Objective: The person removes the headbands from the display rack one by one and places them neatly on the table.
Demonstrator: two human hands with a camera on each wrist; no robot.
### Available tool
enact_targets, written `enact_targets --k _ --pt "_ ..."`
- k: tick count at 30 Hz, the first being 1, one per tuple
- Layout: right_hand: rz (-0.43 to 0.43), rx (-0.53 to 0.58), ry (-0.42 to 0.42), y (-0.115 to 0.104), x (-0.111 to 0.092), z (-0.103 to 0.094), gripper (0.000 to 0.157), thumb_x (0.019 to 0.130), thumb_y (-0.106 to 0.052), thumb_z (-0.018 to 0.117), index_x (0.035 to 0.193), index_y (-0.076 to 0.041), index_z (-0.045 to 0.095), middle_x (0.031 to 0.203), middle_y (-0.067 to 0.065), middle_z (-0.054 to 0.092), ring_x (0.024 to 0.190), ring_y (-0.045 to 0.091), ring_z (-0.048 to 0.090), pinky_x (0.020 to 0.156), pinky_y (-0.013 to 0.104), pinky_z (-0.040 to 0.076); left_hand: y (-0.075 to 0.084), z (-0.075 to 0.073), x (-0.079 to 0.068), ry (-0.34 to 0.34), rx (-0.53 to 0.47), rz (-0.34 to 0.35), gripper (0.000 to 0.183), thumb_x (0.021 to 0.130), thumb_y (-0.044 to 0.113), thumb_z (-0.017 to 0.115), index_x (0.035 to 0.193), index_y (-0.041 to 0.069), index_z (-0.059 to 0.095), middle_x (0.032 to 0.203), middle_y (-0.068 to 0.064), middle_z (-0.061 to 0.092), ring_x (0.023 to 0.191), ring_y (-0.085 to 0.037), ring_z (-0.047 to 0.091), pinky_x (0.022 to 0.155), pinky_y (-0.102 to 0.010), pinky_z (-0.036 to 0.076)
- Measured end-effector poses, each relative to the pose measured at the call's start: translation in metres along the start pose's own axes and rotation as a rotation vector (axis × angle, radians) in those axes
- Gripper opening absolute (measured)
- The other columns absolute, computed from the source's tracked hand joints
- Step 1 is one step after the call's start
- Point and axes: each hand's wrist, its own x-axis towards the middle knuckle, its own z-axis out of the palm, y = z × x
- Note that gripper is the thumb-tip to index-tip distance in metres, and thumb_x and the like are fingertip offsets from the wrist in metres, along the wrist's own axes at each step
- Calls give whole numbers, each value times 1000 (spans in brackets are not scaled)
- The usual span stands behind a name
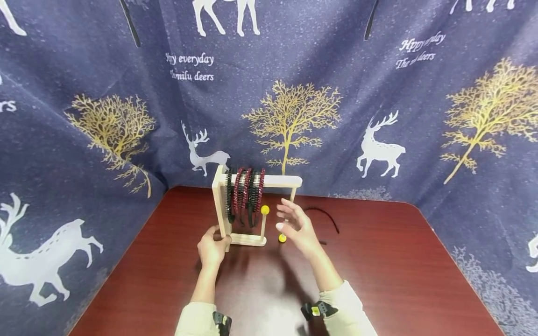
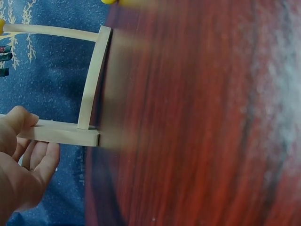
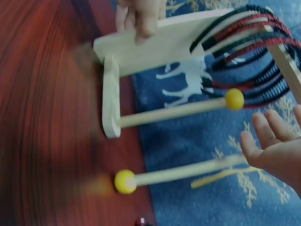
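Observation:
A pale wooden rack (image 1: 220, 205) stands on the table, with several black and dark red beaded headbands (image 1: 248, 191) looped over its top arm. My left hand (image 1: 212, 248) grips the rack's upright board (image 2: 61, 135) low down, the thumb on one side and the fingers on the other. From the lower arm (image 1: 248, 240) rises a peg with a yellow ball (image 1: 265, 210); another peg hangs from the top arm's end, its yellow ball (image 3: 125, 181) at the bottom. Beside that hanging peg, my right hand (image 1: 300, 228) is held with its fingers spread and nothing in them.
On the reddish-brown table (image 1: 378, 261), a thin dark headband (image 1: 328, 214) lies to the right behind my right hand. A blue cloth (image 1: 294, 60) printed with deer and trees hangs at the back and sides.

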Motion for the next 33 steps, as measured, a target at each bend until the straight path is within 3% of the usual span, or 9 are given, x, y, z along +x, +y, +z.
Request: enact_targets --k 6,11,18,24,33 --pt "-30 62 1 -2 4 20 56 82 4 60 134 5 39 125 24 51 113 45 46 94 51 37 -5 1 -4 27 8 19 42 68 12 70 110 5 65 83 -8 70 82 -31 62 79 -46 42" --pt "-31 111 -4 -2 7 32 55 82 6 61 133 4 41 124 31 47 111 47 45 92 57 35 -7 2 -7 45 -9 36 40 67 10 70 107 4 66 83 -7 70 77 -27 65 80 -46 43" --pt "-78 163 20 1 11 42 53 81 9 59 131 6 41 122 28 50 108 53 41 93 56 35 -8 3 -7 45 -28 43 39 68 7 69 107 4 66 82 -7 69 71 -24 66 80 -47 43" --pt "-67 145 34 0 14 46 52 82 6 60 131 2 44 118 16 55 107 43 47 92 43 40 -7 6 -5 37 -22 40 40 68 7 68 108 4 66 82 -7 69 71 -22 66 77 -46 46" --pt "-3 137 37 -1 18 52 54 78 10 63 128 5 45 109 12 57 99 25 53 91 46 40 -3 5 -1 49 -38 35 40 69 7 68 109 6 66 82 -7 69 72 -23 66 78 -43 46"
